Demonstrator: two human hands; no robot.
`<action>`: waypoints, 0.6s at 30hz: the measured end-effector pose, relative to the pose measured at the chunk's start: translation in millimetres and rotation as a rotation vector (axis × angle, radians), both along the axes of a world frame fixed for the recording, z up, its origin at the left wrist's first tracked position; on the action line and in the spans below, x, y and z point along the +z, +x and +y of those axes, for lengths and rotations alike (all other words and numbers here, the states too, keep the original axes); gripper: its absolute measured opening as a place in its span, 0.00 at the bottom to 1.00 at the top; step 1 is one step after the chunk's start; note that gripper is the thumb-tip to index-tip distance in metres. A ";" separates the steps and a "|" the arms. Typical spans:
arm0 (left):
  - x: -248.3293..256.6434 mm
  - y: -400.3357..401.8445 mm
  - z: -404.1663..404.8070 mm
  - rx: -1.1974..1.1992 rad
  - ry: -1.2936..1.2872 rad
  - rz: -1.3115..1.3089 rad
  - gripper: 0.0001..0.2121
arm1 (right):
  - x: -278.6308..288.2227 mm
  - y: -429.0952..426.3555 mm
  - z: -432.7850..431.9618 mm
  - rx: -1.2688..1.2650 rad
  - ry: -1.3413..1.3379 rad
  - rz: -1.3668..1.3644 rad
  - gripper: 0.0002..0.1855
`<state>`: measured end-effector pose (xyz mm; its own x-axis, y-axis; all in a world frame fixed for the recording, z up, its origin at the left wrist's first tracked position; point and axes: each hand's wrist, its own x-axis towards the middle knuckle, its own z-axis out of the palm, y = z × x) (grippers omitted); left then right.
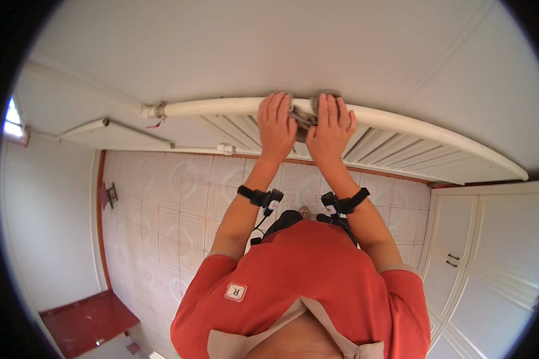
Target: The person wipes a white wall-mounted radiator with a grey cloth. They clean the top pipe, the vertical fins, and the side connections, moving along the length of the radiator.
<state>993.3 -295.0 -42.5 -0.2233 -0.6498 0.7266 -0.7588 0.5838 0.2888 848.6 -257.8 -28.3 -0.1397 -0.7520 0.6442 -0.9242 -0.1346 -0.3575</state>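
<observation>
A long white radiator (399, 122) runs along the wall in front of me, with a thick rounded top pipe and slatted panels below. My left hand (277, 128) lies over the top pipe, its fingers curled to the wall side on a grey cloth (303, 118). Just to its right, my right hand (330, 130) presses on the same pipe with its fingers over cloth too. The cloth bunches between both hands and shows behind the fingertips. Much of it is hidden under the palms.
At the radiator's left end sits a valve with a red handle (155, 124). A white cabinet (451, 233) with dark handles stands on the right. On the lower left is a dark red tabletop (87, 321). Patterned tiles cover the floor (170, 197). A small stool (109, 195) stands by the left wall.
</observation>
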 end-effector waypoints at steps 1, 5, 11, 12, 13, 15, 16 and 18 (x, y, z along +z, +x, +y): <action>2.1 -0.8 2.6 0.002 0.003 -0.006 0.24 | 0.4 2.5 -0.5 0.028 -0.017 -0.036 0.40; 14.5 1.3 4.6 -0.049 0.009 -0.035 0.25 | -7.9 18.8 -18.0 0.225 -0.108 -0.014 0.33; 27.6 20.3 6.2 -0.048 -0.004 -0.150 0.25 | 2.2 26.6 -11.0 0.190 -0.073 0.023 0.36; 30.2 24.4 6.0 -0.042 -0.005 -0.147 0.24 | 3.7 27.3 -9.7 0.182 -0.057 0.036 0.38; 32.8 27.4 5.7 -0.036 -0.006 -0.144 0.24 | 4.9 27.5 -8.7 0.174 -0.041 0.048 0.40; 34.9 34.5 4.9 -0.007 -0.013 -0.144 0.24 | 5.7 27.3 -6.9 0.191 -0.011 0.059 0.44; 33.1 38.9 4.3 0.016 -0.021 -0.147 0.24 | 8.7 27.5 -5.0 0.205 0.007 0.072 0.43; 33.9 47.3 5.9 0.049 -0.032 -0.136 0.23 | 10.7 28.4 -3.5 0.279 0.003 0.137 0.43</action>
